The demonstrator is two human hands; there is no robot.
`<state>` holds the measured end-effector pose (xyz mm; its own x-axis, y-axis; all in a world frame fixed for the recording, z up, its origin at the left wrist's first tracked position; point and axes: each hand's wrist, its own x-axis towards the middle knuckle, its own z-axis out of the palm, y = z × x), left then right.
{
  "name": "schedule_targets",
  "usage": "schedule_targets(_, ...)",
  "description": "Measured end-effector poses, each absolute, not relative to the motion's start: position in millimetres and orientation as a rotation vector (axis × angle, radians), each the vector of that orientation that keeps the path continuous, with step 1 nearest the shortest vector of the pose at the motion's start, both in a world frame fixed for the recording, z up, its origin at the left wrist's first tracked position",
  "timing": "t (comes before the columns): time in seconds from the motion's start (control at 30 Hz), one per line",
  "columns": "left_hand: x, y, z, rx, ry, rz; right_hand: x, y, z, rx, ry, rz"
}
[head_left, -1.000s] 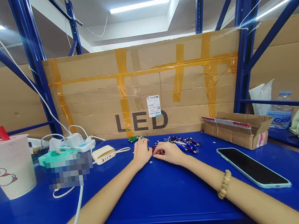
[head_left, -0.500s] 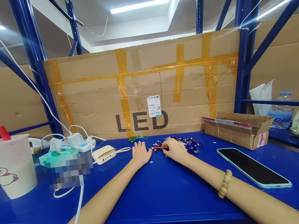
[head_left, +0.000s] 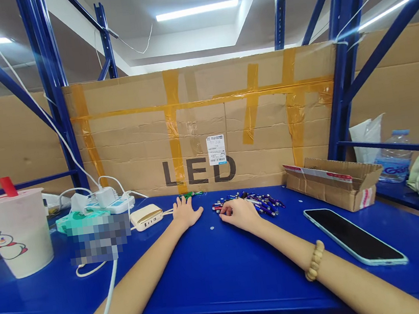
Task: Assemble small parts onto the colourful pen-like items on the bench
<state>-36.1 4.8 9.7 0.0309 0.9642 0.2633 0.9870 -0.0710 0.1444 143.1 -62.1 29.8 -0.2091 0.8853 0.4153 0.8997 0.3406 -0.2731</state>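
My left hand rests on the blue tabletop with its fingers spread and nothing in them. Just beyond its fingertips lie a few green pens. Bent over the left end of a heap of mostly blue and purple pens is my right hand, fingers curled and closed. A bit of red shows by its fingertips, but what they hold is hidden. On that wrist sits a beaded bracelet.
Left of my hands are a cream power bank, a white power strip and a paper cup. On the right lie a phone and an open cardboard box. A large cardboard sheet stands behind.
My left hand has slid left, away from the pen heap and towards the power bank. My right hand has shifted slightly left, and the red pen at its fingers is now mostly covered.
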Motion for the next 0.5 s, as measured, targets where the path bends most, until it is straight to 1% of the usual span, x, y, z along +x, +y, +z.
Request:
schedule_targets(0.17,-36.8,2.7,11.0,-2.230,-2.060,-0.431,143.2,-59.3,28.3,-1.580,-2.161,-0.120)
schedule_targets(0.37,-32.5,-1.0,11.8,-2.251,-1.840,-0.480,143.1,-59.1,29.8,-1.686,-2.254,-0.447)
schedule_targets(0.5,-35.2,2.2,10.5,-2.293,-1.880,-0.501,142.2,-61.9,31.4,-1.739,-2.260,-0.479)
